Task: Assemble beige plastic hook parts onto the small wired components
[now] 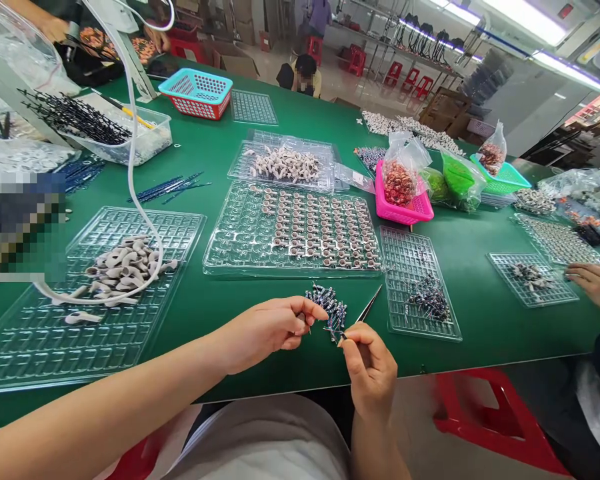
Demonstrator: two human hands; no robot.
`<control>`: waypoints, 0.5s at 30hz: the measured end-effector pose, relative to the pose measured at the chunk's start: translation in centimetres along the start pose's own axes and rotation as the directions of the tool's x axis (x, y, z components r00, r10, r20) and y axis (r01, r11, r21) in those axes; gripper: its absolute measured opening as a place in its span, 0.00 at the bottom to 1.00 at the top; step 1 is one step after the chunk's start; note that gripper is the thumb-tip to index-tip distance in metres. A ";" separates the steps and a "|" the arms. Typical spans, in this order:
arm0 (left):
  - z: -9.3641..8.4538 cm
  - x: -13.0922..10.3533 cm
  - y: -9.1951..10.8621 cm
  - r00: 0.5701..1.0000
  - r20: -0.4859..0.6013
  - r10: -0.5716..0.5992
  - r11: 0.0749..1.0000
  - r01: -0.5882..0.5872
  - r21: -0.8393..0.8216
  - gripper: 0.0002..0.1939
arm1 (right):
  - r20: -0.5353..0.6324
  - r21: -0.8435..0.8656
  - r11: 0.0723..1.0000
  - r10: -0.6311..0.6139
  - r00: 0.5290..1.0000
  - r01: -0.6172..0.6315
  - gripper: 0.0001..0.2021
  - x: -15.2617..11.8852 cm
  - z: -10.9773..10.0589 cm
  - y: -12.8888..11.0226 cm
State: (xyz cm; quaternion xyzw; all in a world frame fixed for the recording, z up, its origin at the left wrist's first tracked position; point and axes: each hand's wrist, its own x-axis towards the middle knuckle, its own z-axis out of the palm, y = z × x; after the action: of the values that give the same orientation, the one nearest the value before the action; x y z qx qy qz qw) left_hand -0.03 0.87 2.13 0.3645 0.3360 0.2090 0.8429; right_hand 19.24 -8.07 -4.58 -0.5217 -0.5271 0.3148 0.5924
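My left hand (275,327) is over the near edge of the green table, its fingers curled and the index bent toward the thumb; whatever it pinches is too small to make out. My right hand (373,370) closes thumb and forefinger on a small dark wired part (343,336). Between and just beyond the hands lies a pile of small blue-and-silver wired parts (330,303). Pointed tweezers (369,305) stick out past my right hand, tips to the far right; whether the hand holds them is hidden. Beyond, a clear tray (230,250) bears rows of earbud-like pieces.
To the left, a clear tray (180,223) carries a heap of grey-white shells (125,263), crossed by a white cable (131,147). Right lies a tray of dark wired parts (427,297). A pink basket (405,212) stands behind it. Another person's hand (595,287) is far right.
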 end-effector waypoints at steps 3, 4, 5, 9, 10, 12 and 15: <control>0.0 -0.1 0.2 0.998 -0.057 -0.008 0.997 0.004 -0.076 0.20 | -0.012 -0.002 1.000 0.006 1.000 -0.006 0.05 0.0 0.0 0.1; 0.0 -0.1 0.2 0.998 -0.060 -0.017 0.997 0.013 -0.073 0.20 | -0.013 -0.001 1.000 0.008 1.000 -0.008 0.05 0.0 0.0 0.2; 0.0 -0.1 0.1 0.998 -0.056 -0.028 0.998 0.024 -0.066 0.19 | -0.015 -0.003 1.000 0.009 1.000 -0.009 0.04 0.0 0.0 0.2; 0.2 0.1 -0.4 0.999 -0.015 -0.052 0.998 0.051 -0.046 0.17 | -0.031 -0.035 0.999 0.014 0.999 -0.015 0.03 0.0 0.0 0.3; 0.2 0.1 -0.5 0.999 -0.015 -0.052 0.998 0.051 -0.043 0.18 | -0.037 -0.043 0.999 0.014 0.999 -0.016 0.02 0.0 -0.1 0.3; 0.3 0.2 -0.6 0.998 -0.024 -0.057 0.998 0.057 -0.030 0.20 | -0.048 -0.049 0.999 0.011 0.999 -0.013 0.02 0.0 0.0 0.2; 0.3 0.3 -0.7 0.997 -0.043 -0.070 0.997 0.071 0.013 0.20 | -0.052 -0.038 0.999 -0.002 0.999 0.000 0.02 0.0 0.0 0.1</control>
State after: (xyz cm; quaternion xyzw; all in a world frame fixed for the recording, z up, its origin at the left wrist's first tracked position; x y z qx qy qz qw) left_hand 0.50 0.42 1.61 0.3542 0.3679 0.1843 0.8398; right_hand 19.22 -8.01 -4.71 -0.5405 -0.5176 0.2906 0.5963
